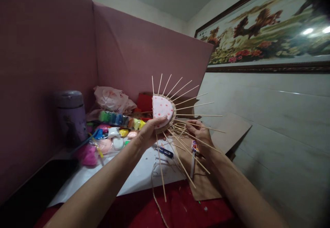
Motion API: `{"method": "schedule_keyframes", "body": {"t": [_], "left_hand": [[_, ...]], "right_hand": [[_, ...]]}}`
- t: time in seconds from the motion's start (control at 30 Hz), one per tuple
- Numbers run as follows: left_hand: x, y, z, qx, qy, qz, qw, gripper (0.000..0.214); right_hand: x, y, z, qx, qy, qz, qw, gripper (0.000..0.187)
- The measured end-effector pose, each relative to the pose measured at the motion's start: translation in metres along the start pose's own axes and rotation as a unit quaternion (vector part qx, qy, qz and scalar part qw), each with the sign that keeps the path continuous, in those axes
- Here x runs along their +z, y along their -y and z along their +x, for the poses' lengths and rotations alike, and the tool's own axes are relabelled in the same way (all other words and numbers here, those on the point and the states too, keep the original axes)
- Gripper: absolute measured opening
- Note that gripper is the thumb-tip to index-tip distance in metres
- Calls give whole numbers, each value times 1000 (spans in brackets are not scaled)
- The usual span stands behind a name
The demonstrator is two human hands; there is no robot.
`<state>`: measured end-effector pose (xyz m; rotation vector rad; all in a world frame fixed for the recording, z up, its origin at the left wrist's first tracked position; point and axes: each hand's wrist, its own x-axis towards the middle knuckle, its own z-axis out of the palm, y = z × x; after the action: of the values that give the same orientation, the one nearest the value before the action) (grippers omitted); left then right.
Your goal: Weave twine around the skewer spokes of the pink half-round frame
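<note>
One half-disc (162, 106), mid-frame, straight edge upright, is clamped in the grip of the left hand (151, 129), thumb across its lower face. The right hand (199, 133), farther off to its lower right, pinches among radiating sticks (201, 115), seemingly on cord (157, 204); overlap obscures this.

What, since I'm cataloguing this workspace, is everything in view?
Semicircle: one, dotted pink, centre
Sticks: over ten, pale, radiating from semicircle
Cord: some, tan, below
Tool: one, blue, below
Packets: many, multicoloured, left
Tumbler: one, purple, far left
Bag: one, pinkish, behind packets
Panels: two, pink, left, back
Framed picture: one, multicoloured, upper right
Cardboard: at least two, brown, right
Sheet: one, white, under packets
Cloth: one, red, front
Slab: one, black, lower left
Left hand: one, gripping semicircle
Right hand: one, at sticks
</note>
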<state>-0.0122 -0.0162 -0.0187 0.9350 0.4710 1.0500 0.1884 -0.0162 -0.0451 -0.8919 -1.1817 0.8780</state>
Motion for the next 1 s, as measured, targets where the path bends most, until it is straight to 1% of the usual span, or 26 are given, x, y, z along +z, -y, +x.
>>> {"method": "schedule_keyframes", "body": {"t": [0.13,0.3,0.47,0.6,0.67,0.77,0.83,0.9,1.0], "left_hand": [[-1,2,0,0,-14,12,1000,18],[-3,3,2,4,-10,26,1000,20],[-4,4,2,-1,-23,24,999,21],[-2,4,1,-5,-59,4,998,18],[-2,3,1,-5,-72,-1,997,17],[-2,3,1,4,-77,11,997,16],[-3,3,1,10,-74,24,997,16],[-4,2,1,10,-61,37,997,17],[-5,2,1,-3,-42,53,998,20]], "right_hand": [[-1,-7,-2,-6,-1,-15,1000,28],[1,-14,-4,-14,-4,-41,999,28],[5,-20,-6,-41,-17,-54,998,23],[3,-29,-6,-55,-26,-66,996,18],[1,-33,-6,-80,-20,-83,993,15],[-4,-35,-7,-137,-22,-124,983,12],[-9,-34,-8,-158,-38,-163,973,13],[-14,-33,-9,-166,-64,-196,964,14],[-19,-32,-11,-186,-101,-218,953,15]]}}
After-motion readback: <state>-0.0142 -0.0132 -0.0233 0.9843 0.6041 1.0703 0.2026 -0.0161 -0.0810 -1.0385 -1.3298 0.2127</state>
